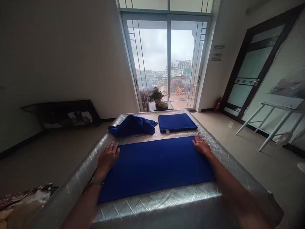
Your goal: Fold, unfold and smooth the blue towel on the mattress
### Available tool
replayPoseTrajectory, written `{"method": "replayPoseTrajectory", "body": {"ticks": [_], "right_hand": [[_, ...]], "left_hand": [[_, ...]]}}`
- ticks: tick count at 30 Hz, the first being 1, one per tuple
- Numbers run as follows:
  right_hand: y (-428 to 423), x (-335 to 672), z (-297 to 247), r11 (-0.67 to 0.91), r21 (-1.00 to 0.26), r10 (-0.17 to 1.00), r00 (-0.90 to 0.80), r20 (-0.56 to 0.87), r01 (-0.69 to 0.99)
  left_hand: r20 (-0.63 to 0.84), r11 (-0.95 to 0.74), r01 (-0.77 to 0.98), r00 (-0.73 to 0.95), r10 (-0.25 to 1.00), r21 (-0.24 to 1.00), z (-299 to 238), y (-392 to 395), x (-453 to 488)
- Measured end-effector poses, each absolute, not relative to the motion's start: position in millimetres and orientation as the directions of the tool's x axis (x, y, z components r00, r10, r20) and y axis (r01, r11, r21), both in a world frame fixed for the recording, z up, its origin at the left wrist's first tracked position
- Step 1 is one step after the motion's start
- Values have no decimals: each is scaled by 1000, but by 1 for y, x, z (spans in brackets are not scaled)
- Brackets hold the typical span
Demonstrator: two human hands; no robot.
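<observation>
A blue cloth [159, 165] lies flat as a wide rectangle across the quilted mattress [140, 202]. On its far left corner rests my left hand [108, 157], fingers stretched out and slightly spread. My right hand [201, 145] lies at the far right corner, palm down with the fingers extended. Neither hand grips the fabric. Beyond the flat cloth, a crumpled blue cloth [134, 124] sits in a heap on the left. To its right is a neatly folded blue cloth [177, 122] with a small white tag at its near edge.
Past the mattress's far end stands a small dark table [160, 106] with a potted plant [156, 94], before a sliding glass door [168, 60]. At right is a white-legged stool [274, 121]; at left, a low dark stand [64, 113]. Patterned fabric [26, 198] lies at lower left.
</observation>
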State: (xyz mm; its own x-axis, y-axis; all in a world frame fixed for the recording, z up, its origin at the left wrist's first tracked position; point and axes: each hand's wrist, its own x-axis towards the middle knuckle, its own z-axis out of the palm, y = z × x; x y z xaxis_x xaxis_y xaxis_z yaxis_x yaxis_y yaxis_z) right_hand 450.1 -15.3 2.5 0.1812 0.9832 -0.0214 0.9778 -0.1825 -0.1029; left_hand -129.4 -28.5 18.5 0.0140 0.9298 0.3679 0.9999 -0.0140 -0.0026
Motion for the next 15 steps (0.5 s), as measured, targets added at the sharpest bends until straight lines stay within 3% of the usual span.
{"method": "replayPoseTrajectory", "body": {"ticks": [4,7,11,15], "right_hand": [[-14,452,-1,-191,-141,981,192,-2,971],[-15,452,-1,-195,-158,980,198,-2,968],[-16,451,1,-191,-143,981,192,-9,971],[-19,450,4,-182,-143,983,184,-4,973]], "left_hand": [[229,-238,971,233,945,-4,27,-30,-65],[109,-455,889,448,888,49,20,-35,6],[62,-444,883,440,896,151,3,-45,73],[-8,-342,925,348,937,166,-2,-52,62]]}}
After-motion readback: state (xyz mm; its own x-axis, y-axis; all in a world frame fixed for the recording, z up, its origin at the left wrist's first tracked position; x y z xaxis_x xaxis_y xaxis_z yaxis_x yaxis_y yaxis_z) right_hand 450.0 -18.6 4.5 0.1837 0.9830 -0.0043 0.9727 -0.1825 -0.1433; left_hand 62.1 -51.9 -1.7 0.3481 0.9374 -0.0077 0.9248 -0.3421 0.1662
